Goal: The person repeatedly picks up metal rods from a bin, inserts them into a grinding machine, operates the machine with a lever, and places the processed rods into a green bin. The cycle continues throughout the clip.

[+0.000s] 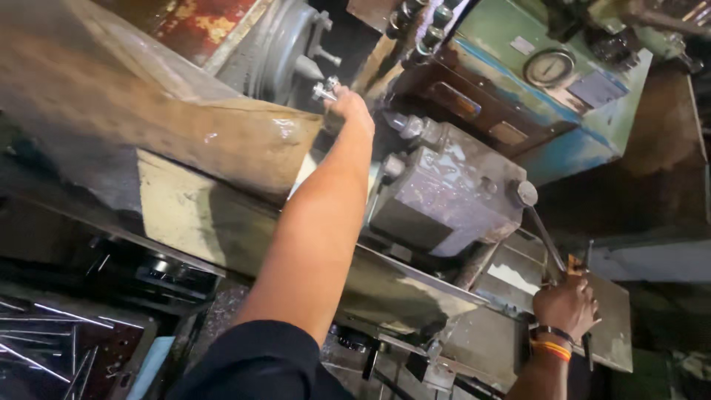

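Note:
My left hand reaches far forward over the lathe and grips a small shiny metal part close to the round grey chuck. My left arm stretches across the wet brown splash cover. My right hand, with bands on the wrist, is closed on the lower end of a thin metal lever that rises to a round knob on the grey tool block.
A green machine housing with a round gauge stands at the back right. Several thin metal rods lie in a tray at the lower left. A flat steel plate runs under the tool block.

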